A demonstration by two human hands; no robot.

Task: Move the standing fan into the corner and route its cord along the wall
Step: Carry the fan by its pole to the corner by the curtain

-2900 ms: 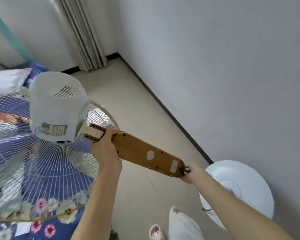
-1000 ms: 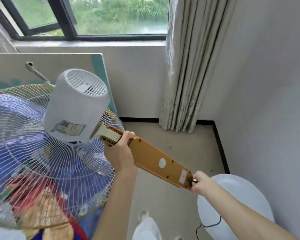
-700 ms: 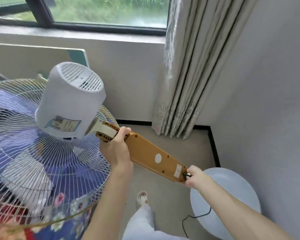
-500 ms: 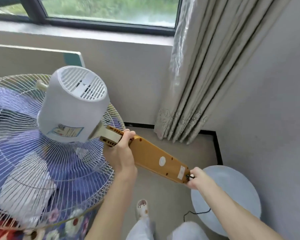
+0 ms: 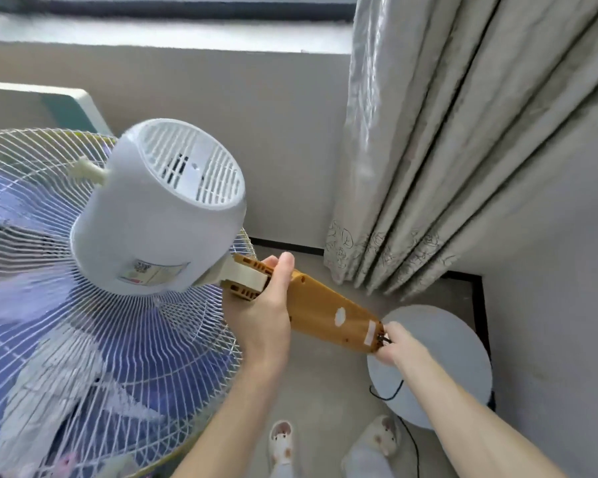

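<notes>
- Close to the room's corner, the standing fan (image 5: pixel 159 215) is being held tilted, its white motor housing (image 5: pixel 156 222) facing the camera and its wire grille (image 5: pixel 94 357) filling the lower left.
- Its orange control neck (image 5: pixel 328 315) is slanting down to the right toward the round white base (image 5: pixel 442 360), which is sitting on the floor (image 5: pixel 321 401) near the right wall (image 5: pixel 553 305).
- The left hand (image 5: pixel 263 312) is gripping the upper end of the neck, fingers wrapped tight around it just below the housing.
- The right hand (image 5: pixel 397 346) is holding the lower end of the neck, fingers closed on it where the black cord (image 5: pixel 390 395) comes out.
- The cord is looping across the base and trailing down onto the floor beside a slipper (image 5: pixel 380 439).
- A second slipper (image 5: pixel 282 443) is showing at the bottom edge.
- A pleated beige curtain (image 5: pixel 428 160) is hanging in the corner behind the base, its hem reaching down to the black baseboard (image 5: pixel 477 305).
</notes>
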